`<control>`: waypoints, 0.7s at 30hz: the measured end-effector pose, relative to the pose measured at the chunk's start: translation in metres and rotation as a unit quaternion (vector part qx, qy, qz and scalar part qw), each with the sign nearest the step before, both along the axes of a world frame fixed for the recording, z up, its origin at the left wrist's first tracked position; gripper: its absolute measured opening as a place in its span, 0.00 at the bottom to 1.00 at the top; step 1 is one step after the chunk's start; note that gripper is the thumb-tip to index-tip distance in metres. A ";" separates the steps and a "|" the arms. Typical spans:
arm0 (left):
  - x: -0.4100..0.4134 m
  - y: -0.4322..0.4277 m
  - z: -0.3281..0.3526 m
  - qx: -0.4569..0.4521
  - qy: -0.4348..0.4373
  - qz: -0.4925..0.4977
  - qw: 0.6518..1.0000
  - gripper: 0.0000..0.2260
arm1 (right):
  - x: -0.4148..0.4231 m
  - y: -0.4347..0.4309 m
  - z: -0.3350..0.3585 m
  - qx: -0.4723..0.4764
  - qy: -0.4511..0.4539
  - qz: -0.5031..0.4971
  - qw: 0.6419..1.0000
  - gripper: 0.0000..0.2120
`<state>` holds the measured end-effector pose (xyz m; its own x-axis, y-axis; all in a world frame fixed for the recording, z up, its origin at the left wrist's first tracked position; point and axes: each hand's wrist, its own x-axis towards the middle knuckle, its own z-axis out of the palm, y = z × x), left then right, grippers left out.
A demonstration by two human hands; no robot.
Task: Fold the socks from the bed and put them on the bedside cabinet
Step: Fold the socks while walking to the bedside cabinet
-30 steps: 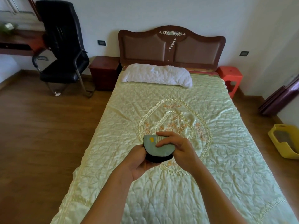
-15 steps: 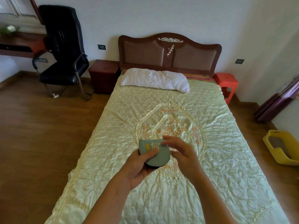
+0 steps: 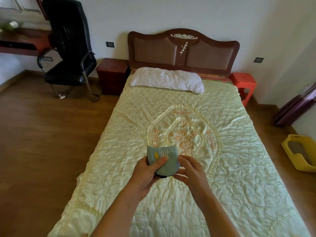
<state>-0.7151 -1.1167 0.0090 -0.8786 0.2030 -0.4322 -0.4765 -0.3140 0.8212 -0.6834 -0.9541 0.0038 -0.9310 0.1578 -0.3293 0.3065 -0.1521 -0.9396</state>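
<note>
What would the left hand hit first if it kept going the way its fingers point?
The left hand points up-right toward the right hand, with the socks held between them. So it would likely meet the right hand's fingers first, though depth is hard to judge.

Left hand (image 3: pixel 145 175) fingers curled, gripping; right hand (image 3: pixel 191 173) pinching alongside, forearms extended.
</note>
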 end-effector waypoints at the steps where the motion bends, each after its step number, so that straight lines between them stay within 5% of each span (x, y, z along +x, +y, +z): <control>1: 0.000 -0.003 -0.001 -0.003 0.004 0.005 1.000 0.16 | -0.001 -0.003 -0.001 -0.003 -0.001 0.001 1.000 0.08; 11: 0.045 -0.046 -0.007 -0.033 0.008 0.175 0.984 0.11 | -0.014 -0.046 -0.012 -0.004 0.003 0.166 0.986 0.12; 21: 0.176 -0.080 -0.021 -0.038 -0.044 0.427 0.902 0.18 | 0.037 -0.125 -0.031 0.011 -0.003 0.440 0.898 0.15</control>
<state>-0.5391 -1.1970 -0.0124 -0.6618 -0.5657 -0.4921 -0.1514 -0.5419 0.8267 -0.6468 -1.0789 -0.0269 -0.6962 -0.6316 -0.3413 0.3048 0.1704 -0.9371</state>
